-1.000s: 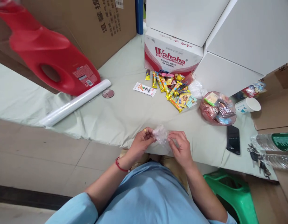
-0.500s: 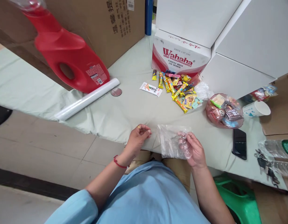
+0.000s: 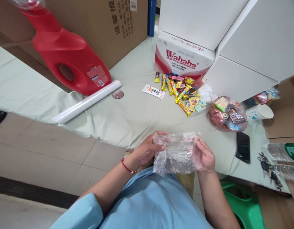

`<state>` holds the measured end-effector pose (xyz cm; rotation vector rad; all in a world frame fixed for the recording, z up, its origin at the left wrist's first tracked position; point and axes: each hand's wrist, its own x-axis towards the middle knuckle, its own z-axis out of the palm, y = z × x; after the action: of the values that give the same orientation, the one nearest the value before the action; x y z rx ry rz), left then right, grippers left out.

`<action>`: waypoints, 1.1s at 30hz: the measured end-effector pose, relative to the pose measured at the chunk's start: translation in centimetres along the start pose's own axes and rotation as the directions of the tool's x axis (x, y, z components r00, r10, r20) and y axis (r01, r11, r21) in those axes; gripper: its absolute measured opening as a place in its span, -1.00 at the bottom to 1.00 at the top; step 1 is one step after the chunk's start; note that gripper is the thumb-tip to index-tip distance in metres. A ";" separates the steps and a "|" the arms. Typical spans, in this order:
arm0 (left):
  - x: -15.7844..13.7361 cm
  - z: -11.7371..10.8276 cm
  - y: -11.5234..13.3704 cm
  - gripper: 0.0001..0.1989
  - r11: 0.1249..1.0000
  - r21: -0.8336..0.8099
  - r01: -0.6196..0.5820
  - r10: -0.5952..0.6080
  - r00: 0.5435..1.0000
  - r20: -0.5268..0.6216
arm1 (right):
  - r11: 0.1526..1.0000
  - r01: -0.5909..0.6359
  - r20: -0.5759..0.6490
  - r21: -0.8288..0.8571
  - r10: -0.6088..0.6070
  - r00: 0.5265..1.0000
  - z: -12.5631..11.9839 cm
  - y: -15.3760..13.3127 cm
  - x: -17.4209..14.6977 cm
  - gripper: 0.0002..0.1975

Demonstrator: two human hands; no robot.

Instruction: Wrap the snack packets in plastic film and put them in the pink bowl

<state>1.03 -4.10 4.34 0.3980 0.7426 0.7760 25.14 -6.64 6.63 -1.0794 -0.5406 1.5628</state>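
A clear plastic bag (image 3: 176, 160) is stretched between my two hands, just off the table's near edge and above my lap. My left hand (image 3: 150, 148) grips its left side, thumb in front and fingers partly behind the film. At the bag's upper right corner, my right hand (image 3: 205, 154) pinches the plastic. The bag is crinkled and see-through, and nothing shows inside it. Beyond my hands lies a heap of wrapped snacks (image 3: 182, 90), with a white snack packet (image 3: 153, 91) to its left.
On the left, a roll of plastic film (image 3: 88, 101) lies by a red jug (image 3: 72, 60) and a round disc (image 3: 118, 94). To the right are a wrapped snack bowl (image 3: 229, 114), paper cup (image 3: 260, 112), phone (image 3: 242, 147), keys (image 3: 269, 170) and plastic bottles (image 3: 280, 152). A Wahaha carton (image 3: 183, 57) stands behind.
My left hand has moved right and taken hold of the bag's left side. The bag, earlier held by my right hand alone, is now spread wider and a little lower.
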 end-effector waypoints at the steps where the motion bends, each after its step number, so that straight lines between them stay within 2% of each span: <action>1: -0.2 -0.6 0.4 -0.40 0.999 0.033 -0.010 0.011 0.999 -0.032 | 1.000 0.022 -0.033 -0.021 -0.023 0.999 -0.7 -0.7 0.2 -0.75; 6: -1.4 -3.5 2.0 -0.56 0.980 0.185 -0.067 0.094 0.986 -0.139 | 0.990 0.110 -0.122 -0.083 -0.120 0.985 -3.4 -2.5 0.8 -0.75; 11: -2.3 -5.3 3.5 -0.57 0.952 0.284 -0.119 0.172 0.971 -0.169 | 0.982 0.132 -0.205 -0.138 -0.158 0.966 -4.9 -2.6 1.2 -0.67; 16: -2.8 -5.4 4.5 -0.60 0.902 0.401 -0.161 0.255 0.947 -0.195 | 0.967 0.065 -0.275 -0.248 -0.135 0.952 -5.9 -2.6 1.8 -0.56; 19: -2.4 -5.1 4.2 -0.58 0.912 0.367 -0.182 0.273 0.938 -0.213 | 0.945 0.070 -0.258 -0.319 -0.158 0.953 -6.7 -2.1 2.5 -0.55; 21: -1.8 -5.0 3.6 -0.56 0.925 0.325 -0.197 0.285 0.925 -0.251 | 0.905 0.099 -0.244 -0.414 -0.215 0.946 -7.3 -1.6 3.1 -0.55; 23: -1.0 -4.9 3.0 -0.57 0.914 0.339 -0.225 0.336 0.887 -0.316 | 0.780 0.144 -0.240 -0.609 -0.354 0.904 -7.4 -1.5 3.6 -0.56; 24: -0.6 -4.9 2.6 -0.58 0.897 0.370 -0.243 0.376 0.859 -0.348 | 0.665 0.168 -0.218 -0.728 -0.457 0.862 -7.3 -1.5 3.7 -0.56; 25: -0.2 -4.8 2.3 -0.60 0.873 0.412 -0.260 0.421 0.829 -0.369 | 0.518 0.196 -0.161 -0.833 -0.566 0.808 -6.8 -1.7 3.7 -0.56; 27: 0.5 -4.5 1.7 -0.66 0.822 0.491 -0.287 0.496 0.785 -0.372 | 0.197 0.281 0.066 -0.939 -0.700 0.711 -5.1 -1.9 3.6 -0.55; 28: 0.8 -4.4 1.5 -0.69 0.803 0.517 -0.297 0.518 0.776 -0.359 | 0.059 0.354 0.218 -0.933 -0.691 0.690 -3.9 -1.9 3.5 -0.52; 29: 1.0 -4.2 1.3 -0.71 0.789 0.535 -0.302 0.530 0.775 -0.343 | -0.044 0.444 0.370 -0.895 -0.628 0.684 -2.6 -1.7 3.5 -0.49; 30: 1.1 -4.0 1.1 -0.73 0.780 0.547 -0.304 0.536 0.776 -0.332 | -0.108 0.533 0.504 -0.839 -0.523 0.687 -1.2 -1.2 3.7 -0.43; 31: 1.2 -3.9 1.0 -0.74 0.772 0.559 -0.303 0.541 0.776 -0.326 | -0.136 0.604 0.602 -0.785 -0.399 0.692 0.1 -0.6 4.1 -0.38; 33: 1.3 -3.8 0.8 -0.76 0.755 0.589 -0.288 0.546 0.773 -0.323 | -0.122 0.667 0.677 -0.735 -0.202 0.708 2.2 0.9 5.5 -0.31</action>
<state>-1.49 -2.31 1.63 0.9083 1.3723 1.1409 22.90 -1.32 5.03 -1.2815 -2.3025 0.4441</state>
